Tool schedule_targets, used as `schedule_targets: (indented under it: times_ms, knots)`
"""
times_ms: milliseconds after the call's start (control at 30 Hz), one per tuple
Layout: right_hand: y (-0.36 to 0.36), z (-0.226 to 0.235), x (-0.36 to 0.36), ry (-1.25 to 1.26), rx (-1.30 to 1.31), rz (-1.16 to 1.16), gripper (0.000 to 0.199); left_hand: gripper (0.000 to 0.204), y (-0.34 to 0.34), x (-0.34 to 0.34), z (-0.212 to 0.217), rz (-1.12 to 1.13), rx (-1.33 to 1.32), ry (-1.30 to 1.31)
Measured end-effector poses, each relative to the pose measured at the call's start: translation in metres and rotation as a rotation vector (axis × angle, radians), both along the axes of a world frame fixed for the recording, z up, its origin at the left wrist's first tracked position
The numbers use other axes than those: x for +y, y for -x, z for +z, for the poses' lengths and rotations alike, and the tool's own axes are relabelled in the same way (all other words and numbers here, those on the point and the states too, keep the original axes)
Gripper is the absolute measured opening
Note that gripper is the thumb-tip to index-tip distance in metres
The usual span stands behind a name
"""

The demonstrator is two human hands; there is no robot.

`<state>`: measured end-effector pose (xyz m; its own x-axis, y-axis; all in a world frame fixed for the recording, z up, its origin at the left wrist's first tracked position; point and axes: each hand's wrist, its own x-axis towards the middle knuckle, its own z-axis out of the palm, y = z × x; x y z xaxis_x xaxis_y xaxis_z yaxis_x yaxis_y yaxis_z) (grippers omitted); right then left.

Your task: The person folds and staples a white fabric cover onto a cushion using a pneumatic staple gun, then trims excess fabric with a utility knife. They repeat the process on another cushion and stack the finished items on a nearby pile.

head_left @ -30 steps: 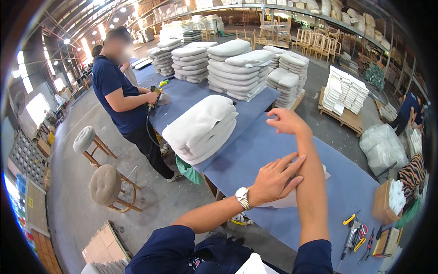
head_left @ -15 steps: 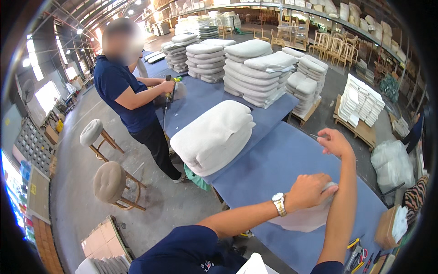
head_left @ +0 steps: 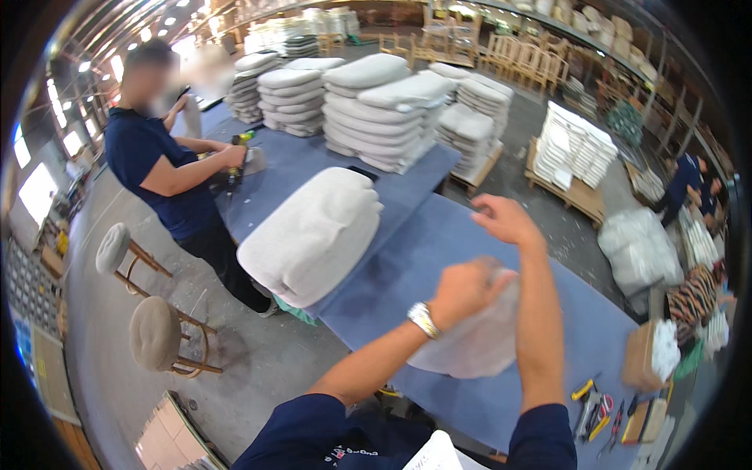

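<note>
A white padded fabric piece point(head_left: 479, 345) lies on the blue table point(head_left: 407, 258) in front of me. My left hand point(head_left: 462, 290), with a watch on its wrist, is closed on the top edge of that piece. My right hand point(head_left: 505, 219) hovers just beyond it above the table, fingers loosely bent and nothing visible in them. A stack of pale seat cushions point(head_left: 313, 235) lies to the left of my hands on the same table.
A co-worker in a dark shirt point(head_left: 160, 168) stands at the table's left side with a power tool point(head_left: 235, 168). Tall cushion stacks point(head_left: 376, 110) fill the far end. Two round stools point(head_left: 157, 333) stand on the floor at left. Hand tools point(head_left: 591, 407) and a box point(head_left: 642, 356) are at right.
My left hand has gone from flat on the white piece to closed on it. My right hand has drawn back from a far reach and now hovers near the left one.
</note>
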<state>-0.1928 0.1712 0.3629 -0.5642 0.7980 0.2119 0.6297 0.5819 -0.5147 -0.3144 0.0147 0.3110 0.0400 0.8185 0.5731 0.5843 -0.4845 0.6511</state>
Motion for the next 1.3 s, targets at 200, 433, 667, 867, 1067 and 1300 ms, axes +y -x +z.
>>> schedule_targets:
  times_ms: [200,433,667,867,1067,1300]
  knots:
    - [0.021,0.007,-0.099,-0.165,0.035,0.087,0.038,0.026,0.048,-0.036,0.000,0.118,-0.111,0.060]
    - [-0.073,0.009,-0.170,0.106,0.230,0.239,0.041,0.028,0.053,-0.109,-0.005,0.229,-0.120,-0.097]
    - [-0.132,-0.084,-0.191,0.627,0.954,0.365,0.071,0.027,0.003,-0.117,0.004,0.220,0.026,-0.168]
    - [-0.120,-0.110,-0.225,0.655,1.162,0.376,0.087,0.045,0.014,-0.117,0.001,0.200,-0.069,-0.147]
    - [-0.092,-0.094,-0.238,0.459,1.079,0.436,0.063,0.064,0.057,-0.107,-0.011,0.315,-0.103,-0.058]
    - [-0.068,-0.100,-0.247,0.426,0.998,0.345,0.051,0.072,0.099,-0.097,-0.028,0.450,-0.367,0.012]
